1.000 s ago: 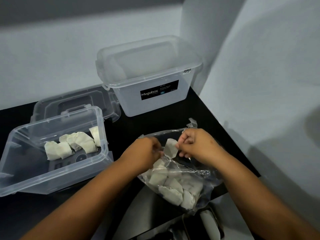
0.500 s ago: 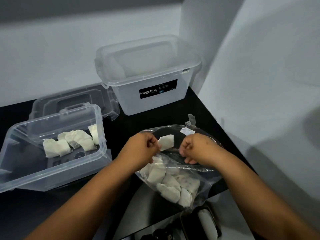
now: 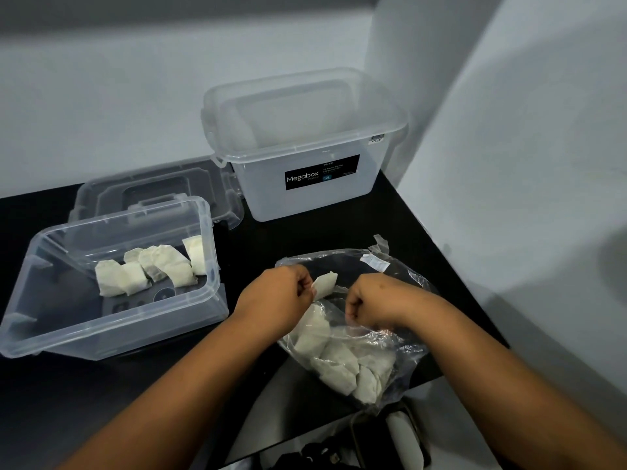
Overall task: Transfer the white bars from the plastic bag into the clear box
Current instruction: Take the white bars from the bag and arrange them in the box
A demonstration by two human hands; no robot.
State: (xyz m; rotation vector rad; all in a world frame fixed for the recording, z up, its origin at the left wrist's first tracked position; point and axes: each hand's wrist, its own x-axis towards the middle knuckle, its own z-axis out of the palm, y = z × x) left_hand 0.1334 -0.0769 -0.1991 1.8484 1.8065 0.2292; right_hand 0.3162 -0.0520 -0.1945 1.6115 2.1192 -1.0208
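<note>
White bar (image 3: 324, 283) pinched by left hand (image 3: 276, 297) above plastic bag (image 3: 400, 340).

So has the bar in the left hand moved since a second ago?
Yes. The white bar pinched by the left hand has shifted slightly left, away from the right hand and toward the clear box, still over the plastic bag.

Left hand (image 3: 274, 298) curled, fingertips pinching a bar (image 3: 325, 283). Right hand (image 3: 375, 298) fisted, gripping the bag (image 3: 400, 340). Both forearms angled inward.
</note>
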